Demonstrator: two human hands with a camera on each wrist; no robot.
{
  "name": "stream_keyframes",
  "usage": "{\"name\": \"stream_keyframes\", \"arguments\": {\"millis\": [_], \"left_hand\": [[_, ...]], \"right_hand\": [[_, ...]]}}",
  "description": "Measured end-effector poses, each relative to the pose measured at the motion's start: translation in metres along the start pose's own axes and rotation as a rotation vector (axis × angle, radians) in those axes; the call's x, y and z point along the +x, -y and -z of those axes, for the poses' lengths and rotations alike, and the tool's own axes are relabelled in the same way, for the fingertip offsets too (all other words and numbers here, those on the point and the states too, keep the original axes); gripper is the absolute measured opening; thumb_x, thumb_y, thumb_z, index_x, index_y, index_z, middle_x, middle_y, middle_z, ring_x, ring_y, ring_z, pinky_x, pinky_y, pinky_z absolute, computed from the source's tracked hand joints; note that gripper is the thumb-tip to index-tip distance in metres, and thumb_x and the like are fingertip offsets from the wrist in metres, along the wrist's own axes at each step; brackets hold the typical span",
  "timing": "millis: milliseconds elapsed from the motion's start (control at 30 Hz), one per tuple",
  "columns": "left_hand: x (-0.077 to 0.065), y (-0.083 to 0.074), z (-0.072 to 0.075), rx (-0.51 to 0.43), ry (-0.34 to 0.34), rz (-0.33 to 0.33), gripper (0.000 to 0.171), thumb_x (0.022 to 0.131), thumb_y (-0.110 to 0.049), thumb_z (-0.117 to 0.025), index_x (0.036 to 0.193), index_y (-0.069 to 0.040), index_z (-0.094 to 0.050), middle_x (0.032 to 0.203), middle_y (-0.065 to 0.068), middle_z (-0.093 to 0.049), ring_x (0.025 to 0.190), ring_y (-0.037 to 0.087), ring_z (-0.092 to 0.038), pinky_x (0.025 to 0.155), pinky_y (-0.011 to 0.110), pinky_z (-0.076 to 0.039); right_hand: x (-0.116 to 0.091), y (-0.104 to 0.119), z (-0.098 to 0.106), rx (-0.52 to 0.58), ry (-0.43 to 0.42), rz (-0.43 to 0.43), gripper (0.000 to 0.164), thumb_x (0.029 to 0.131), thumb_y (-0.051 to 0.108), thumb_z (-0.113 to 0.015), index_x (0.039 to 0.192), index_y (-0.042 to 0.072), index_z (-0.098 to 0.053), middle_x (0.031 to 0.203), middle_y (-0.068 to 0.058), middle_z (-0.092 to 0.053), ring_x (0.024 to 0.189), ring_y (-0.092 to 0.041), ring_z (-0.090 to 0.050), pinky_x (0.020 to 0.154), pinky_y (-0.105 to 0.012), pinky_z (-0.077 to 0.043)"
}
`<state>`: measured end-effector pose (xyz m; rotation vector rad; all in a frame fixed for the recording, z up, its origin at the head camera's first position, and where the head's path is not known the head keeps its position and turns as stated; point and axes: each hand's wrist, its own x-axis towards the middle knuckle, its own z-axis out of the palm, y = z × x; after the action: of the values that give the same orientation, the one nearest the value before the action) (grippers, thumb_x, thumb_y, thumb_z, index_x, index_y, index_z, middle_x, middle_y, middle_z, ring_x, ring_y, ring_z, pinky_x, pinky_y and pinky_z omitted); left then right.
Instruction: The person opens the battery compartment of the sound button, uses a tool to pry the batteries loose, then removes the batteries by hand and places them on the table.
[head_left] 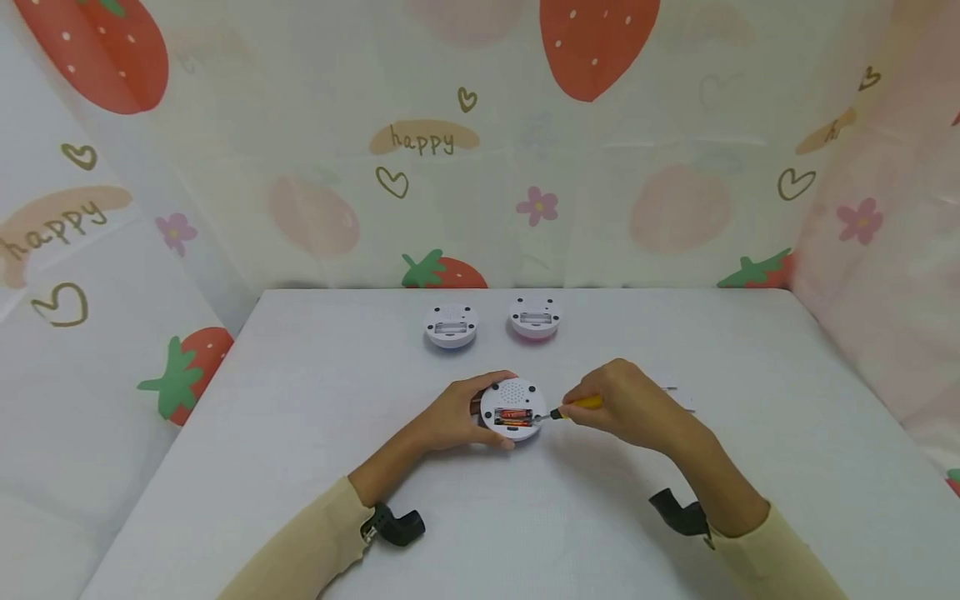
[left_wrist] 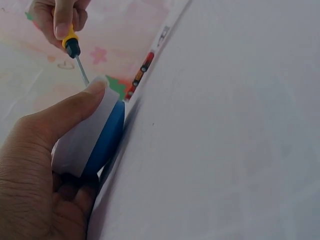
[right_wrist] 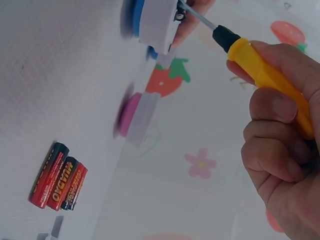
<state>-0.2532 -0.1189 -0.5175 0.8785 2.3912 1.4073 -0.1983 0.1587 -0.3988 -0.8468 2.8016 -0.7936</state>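
Observation:
In the head view a round white device [head_left: 513, 390] lies underside up, with speaker holes, dark feet and a battery compartment holding two red-and-black batteries [head_left: 513, 414]. My left hand [head_left: 452, 417] grips it from the left, thumb at the near edge and fingers round the far side. The left wrist view shows the device's blue lower half [left_wrist: 107, 137]. My right hand [head_left: 633, 404] holds a screwdriver [right_wrist: 270, 80] by its yellow handle. Its metal shaft slants to the right end of the compartment, where the exact contact of the tip is too small to tell.
Two similar round devices, one blue-bottomed [head_left: 451, 325] and one pink-bottomed [head_left: 535, 317], stand at the back with vacant battery slots. Several loose batteries [right_wrist: 59, 177] lie on the white table [head_left: 337, 350], beside small white pieces [head_left: 681, 398] partly behind my right hand. A printed curtain [head_left: 487, 225] surrounds the table.

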Motion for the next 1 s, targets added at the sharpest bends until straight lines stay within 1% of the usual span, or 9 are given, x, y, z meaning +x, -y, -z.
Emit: {"name": "stream_keyframes", "arguments": {"millis": [100, 200, 367, 467, 667, 800, 900, 1000], "left_hand": [[0.0001, 0.0002, -0.0007, 0.004, -0.004, 0.001, 0.097, 0.07, -0.035, -0.095, 0.153, -0.021, -0.045, 0.148, -0.009, -0.052, 0.132, 0.008, -0.05, 0.113, 0.031, -0.041], [0.0, 0.0003, -0.0012, 0.004, -0.008, -0.008, 0.097, 0.07, -0.034, -0.095, 0.153, -0.02, -0.045, 0.148, -0.006, -0.052, 0.132, 0.01, -0.051, 0.112, 0.032, -0.042], [0.0001, 0.0002, -0.0016, -0.004, -0.011, -0.009, 0.099, 0.07, -0.032, -0.095, 0.154, -0.015, -0.044, 0.15, -0.005, -0.05, 0.133, 0.011, -0.05, 0.112, 0.032, -0.042], [0.0, -0.0006, -0.0014, -0.005, -0.01, 0.001, 0.1, 0.071, -0.032, -0.095, 0.154, -0.015, -0.043, 0.151, -0.006, -0.049, 0.134, 0.01, -0.049, 0.112, 0.031, -0.042], [-0.0004, -0.0023, -0.0015, -0.011, -0.011, -0.008, 0.1, 0.07, -0.031, -0.095, 0.154, -0.014, -0.043, 0.153, -0.003, -0.048, 0.137, 0.012, -0.047, 0.114, 0.032, -0.04], [-0.0001, -0.0028, -0.0016, -0.011, -0.01, -0.014, 0.1, 0.071, -0.03, -0.095, 0.154, -0.014, -0.043, 0.153, -0.003, -0.049, 0.136, 0.012, -0.048, 0.113, 0.033, -0.04], [-0.0002, -0.0033, -0.0017, -0.009, -0.011, -0.013, 0.1, 0.071, -0.03, -0.095, 0.155, -0.014, -0.043, 0.152, -0.004, -0.049, 0.135, 0.011, -0.048, 0.113, 0.033, -0.041], [-0.0007, -0.0039, -0.0018, -0.001, -0.014, -0.008, 0.1, 0.071, -0.029, -0.095, 0.154, -0.014, -0.043, 0.152, -0.005, -0.049, 0.135, 0.01, -0.048, 0.113, 0.033, -0.041]], "right_hand": [[-0.0005, 0.0004, -0.0001, -0.001, -0.003, -0.008, 0.013, 0.09, 0.022, -0.079, 0.097, 0.011, -0.083, 0.091, 0.005, -0.077, 0.084, -0.013, -0.065, 0.068, -0.027, -0.054], [-0.0008, 0.0015, -0.0001, -0.007, -0.004, -0.019, 0.013, 0.089, 0.022, -0.08, 0.097, 0.011, -0.083, 0.09, 0.004, -0.077, 0.082, -0.013, -0.061, 0.067, -0.027, -0.052], [-0.0012, 0.0041, 0.0003, -0.017, 0.0, -0.037, 0.014, 0.089, 0.022, -0.08, 0.097, 0.012, -0.083, 0.091, 0.004, -0.076, 0.083, -0.015, -0.06, 0.067, -0.026, -0.053], [-0.0017, 0.0056, 0.0009, -0.03, -0.005, -0.036, 0.013, 0.089, 0.022, -0.08, 0.097, 0.012, -0.083, 0.091, 0.004, -0.076, 0.085, -0.015, -0.06, 0.069, -0.026, -0.053], [-0.0035, 0.0051, 0.0013, -0.063, -0.02, 0.026, 0.011, 0.089, 0.019, -0.08, 0.096, 0.012, -0.083, 0.09, 0.004, -0.076, 0.086, -0.016, -0.061, 0.073, -0.03, -0.053], [-0.0039, 0.0038, 0.0017, -0.069, -0.028, 0.058, 0.01, 0.089, 0.018, -0.08, 0.096, 0.011, -0.083, 0.089, 0.004, -0.077, 0.086, -0.016, -0.065, 0.074, -0.03, -0.055], [-0.003, 0.0025, 0.0023, -0.053, -0.028, 0.085, 0.01, 0.09, 0.018, -0.079, 0.096, 0.01, -0.083, 0.09, 0.004, -0.077, 0.086, -0.016, -0.068, 0.074, -0.028, -0.057], [-0.0024, 0.0003, 0.002, -0.018, -0.022, 0.089, 0.011, 0.091, 0.017, -0.078, 0.096, 0.009, -0.082, 0.091, 0.003, -0.077, 0.086, -0.015, -0.07, 0.072, -0.025, -0.058]]}}
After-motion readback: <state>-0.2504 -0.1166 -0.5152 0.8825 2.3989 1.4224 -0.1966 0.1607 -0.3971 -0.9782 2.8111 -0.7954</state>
